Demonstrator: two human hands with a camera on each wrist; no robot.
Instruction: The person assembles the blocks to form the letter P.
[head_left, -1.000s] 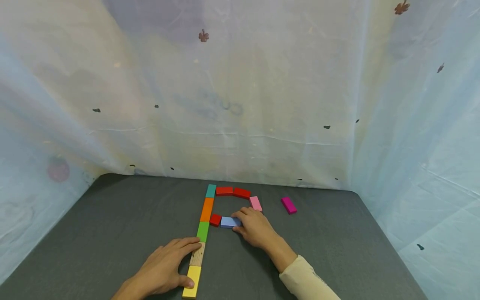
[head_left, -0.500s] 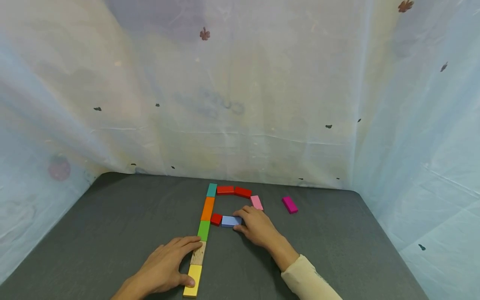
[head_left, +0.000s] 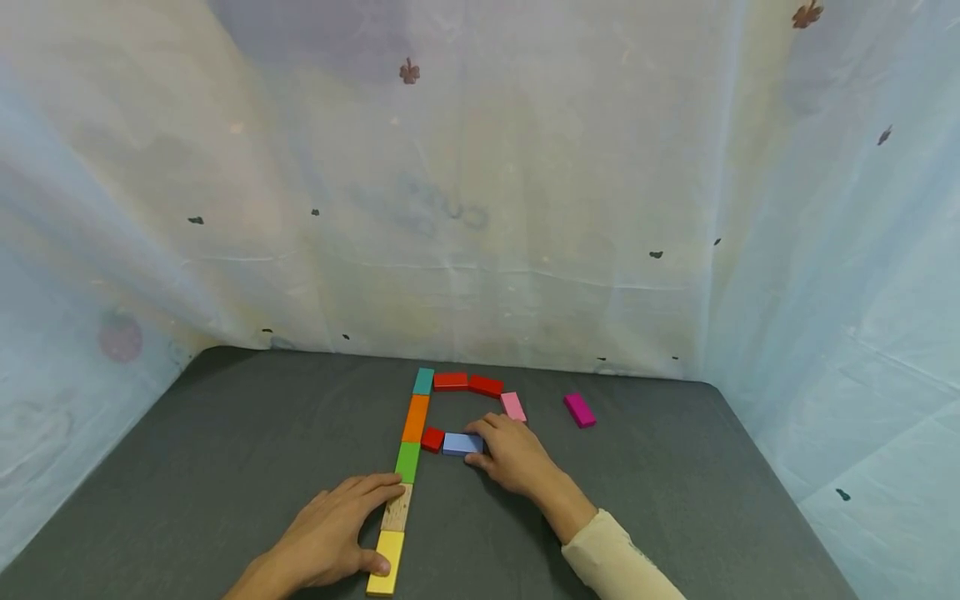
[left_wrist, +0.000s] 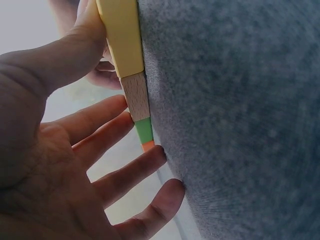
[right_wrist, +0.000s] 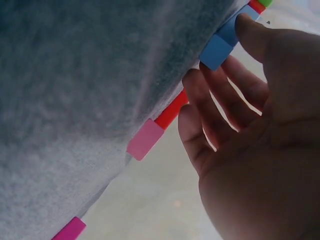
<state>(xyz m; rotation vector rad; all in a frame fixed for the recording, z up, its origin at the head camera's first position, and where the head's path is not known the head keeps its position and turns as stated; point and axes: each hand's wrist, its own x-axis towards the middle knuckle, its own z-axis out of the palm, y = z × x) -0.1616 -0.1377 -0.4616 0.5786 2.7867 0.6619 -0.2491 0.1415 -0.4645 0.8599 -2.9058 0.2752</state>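
Note:
My right hand [head_left: 513, 457] pinches the right end of a light blue block [head_left: 459, 444], thumb on the near side and fingers on the far side; the right wrist view shows the same blue block [right_wrist: 216, 51] by the thumb. Left of it lies a small red block [head_left: 432, 439]. My left hand [head_left: 330, 529] rests along a column of blocks, its thumb on the yellow block [head_left: 386, 567] and fingertips at the plain wooden block [head_left: 395, 510]. Above these the column continues with a green block [head_left: 407, 462], an orange block [head_left: 415, 418] and a teal block [head_left: 423, 381].
Two red blocks, a left one [head_left: 451, 382] and a right one [head_left: 486, 386], run right from the column's top. A pink block [head_left: 513, 406] slants down from them. A magenta block [head_left: 579, 410] lies apart on the dark grey table [head_left: 697, 500]. Pale sheeting [head_left: 510, 167] hangs behind.

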